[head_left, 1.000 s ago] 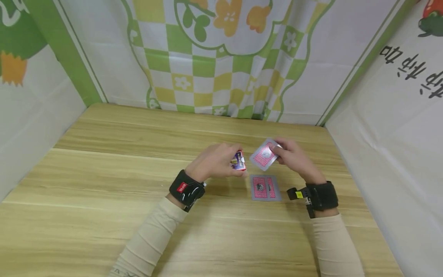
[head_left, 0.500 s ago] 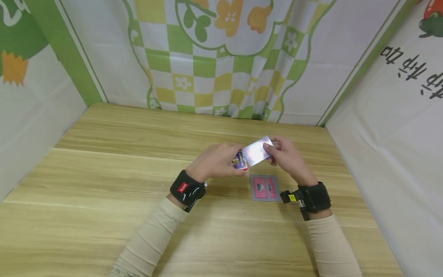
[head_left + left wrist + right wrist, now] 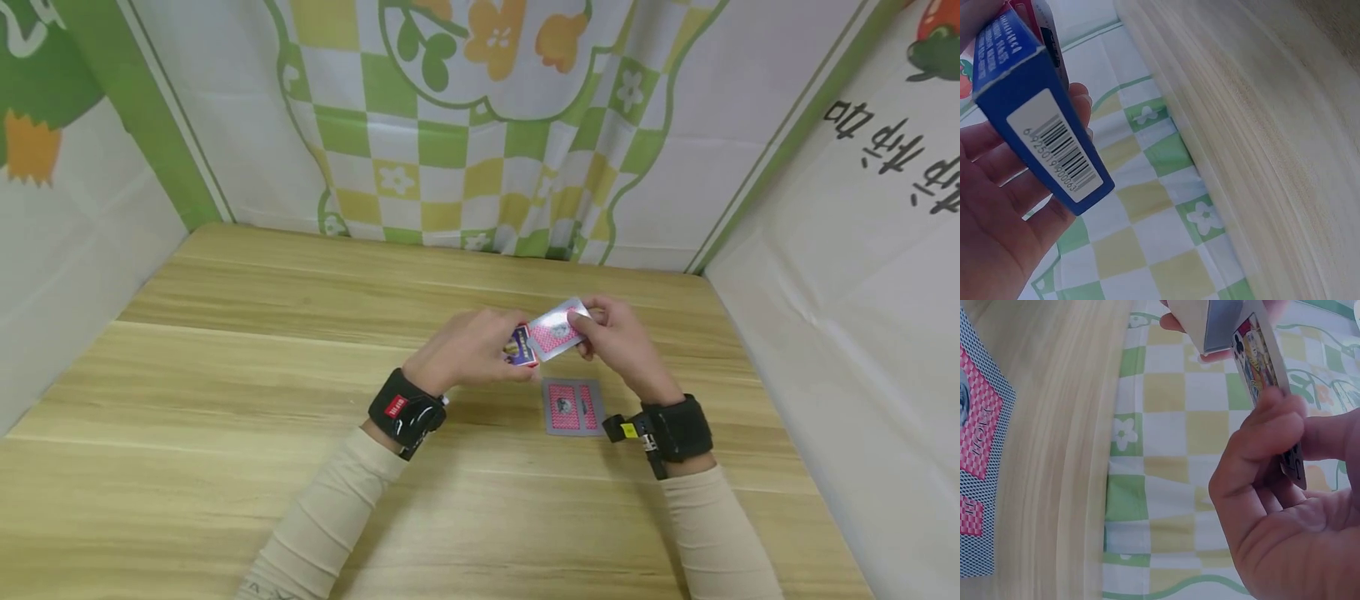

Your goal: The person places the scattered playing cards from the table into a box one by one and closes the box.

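Note:
My left hand [image 3: 472, 346] grips a small blue playing-card box [image 3: 1054, 125] above the table, its barcode end showing in the left wrist view. Between thumb and fingers, my right hand [image 3: 621, 342] pinches a playing card [image 3: 553, 333] with a red patterned back. The card's far edge is right at the box's open end. In the right wrist view the court-card face [image 3: 1254, 359] shows a club mark, and the open box end is beside it. Below the hands, two overlapping cards [image 3: 573, 407] lie back up on the table.
The wood-grain table [image 3: 262, 400] extends to both sides. A checked green and yellow curtain [image 3: 465, 158] hangs along its back edge, and a white cloth wall [image 3: 840, 333] stands at the right. Each wrist wears a black strap with a camera.
My right hand has moved left, bringing its card from beside the box to the box's open end. The left hand stays nearly in place, and the cards on the table have not moved.

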{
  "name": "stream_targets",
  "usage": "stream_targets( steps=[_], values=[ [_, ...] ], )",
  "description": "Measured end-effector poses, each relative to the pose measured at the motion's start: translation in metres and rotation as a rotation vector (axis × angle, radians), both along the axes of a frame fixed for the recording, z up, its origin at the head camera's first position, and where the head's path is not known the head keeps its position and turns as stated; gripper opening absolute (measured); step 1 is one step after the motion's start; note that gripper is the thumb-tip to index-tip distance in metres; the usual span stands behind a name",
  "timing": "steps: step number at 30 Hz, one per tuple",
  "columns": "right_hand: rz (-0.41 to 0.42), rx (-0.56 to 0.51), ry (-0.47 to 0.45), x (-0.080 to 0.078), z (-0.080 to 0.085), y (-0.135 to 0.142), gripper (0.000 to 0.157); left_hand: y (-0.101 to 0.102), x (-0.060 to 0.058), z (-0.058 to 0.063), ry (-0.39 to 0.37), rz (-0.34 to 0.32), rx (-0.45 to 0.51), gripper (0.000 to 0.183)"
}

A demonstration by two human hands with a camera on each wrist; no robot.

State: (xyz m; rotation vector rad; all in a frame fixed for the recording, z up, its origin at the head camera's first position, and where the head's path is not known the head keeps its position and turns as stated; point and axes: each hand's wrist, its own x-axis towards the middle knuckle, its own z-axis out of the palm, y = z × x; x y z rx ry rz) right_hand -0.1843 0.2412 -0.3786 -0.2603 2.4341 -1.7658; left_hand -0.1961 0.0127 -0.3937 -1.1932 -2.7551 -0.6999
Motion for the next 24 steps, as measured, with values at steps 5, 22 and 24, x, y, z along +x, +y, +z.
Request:
stream_targets(
  steps=[5,22,24],
  values=[
    [0.001,-0.001,0.012,0.001,0.000,-0.002,0.021,-0.002,0.000,0.001,0.001,0.013,0.015,0.074],
    [0.218,0.089,-0.051,0.004,-0.012,-0.006,0.028,0.000,0.001,0.000,0.029,-0.002,-0.020,0.071],
    [0.225,0.125,-0.036,0.003,-0.013,-0.009,0.028,0.001,0.001,0.000,0.041,-0.012,-0.014,0.069]
  ],
)
